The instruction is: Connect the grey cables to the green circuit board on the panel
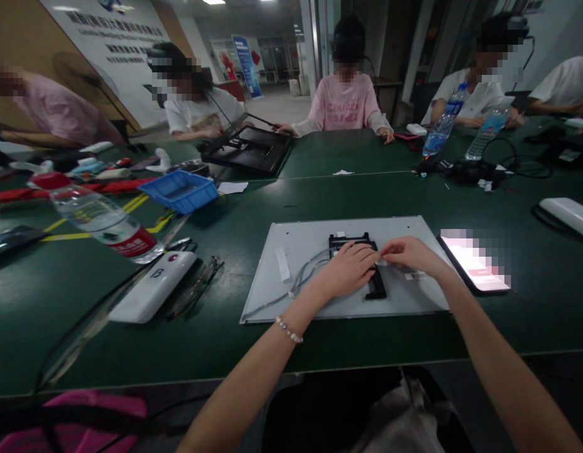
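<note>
A long dark-green table [144,352] spreads out before me, a person in a white shirt at its far side by a tilted black flat frame [248,148]. Directly in front of me lies a pale-grey rectangular panel [300,239]. To my left lean and lie a clear plastic bottle with a red cap and red label [102,217] and a white rounded power bank [152,289]; a phone with a lit screen [475,261] rests just beside the panel's right edge. On the panel, near its middle, sits a black open-sided bracket [376,286], partly hidden by my left hand [348,274] (the one with a beaded bracelet [287,330] at the wrist), laid across it with fingers extended. My right hand [409,251] is just beside, thumb and fingertips drawn together at the bracket's right side; I cannot tell what, if anything, they pinch. Thin grey cables [303,277] trail leftward over the panel, near a narrow white strip [282,264].
</note>
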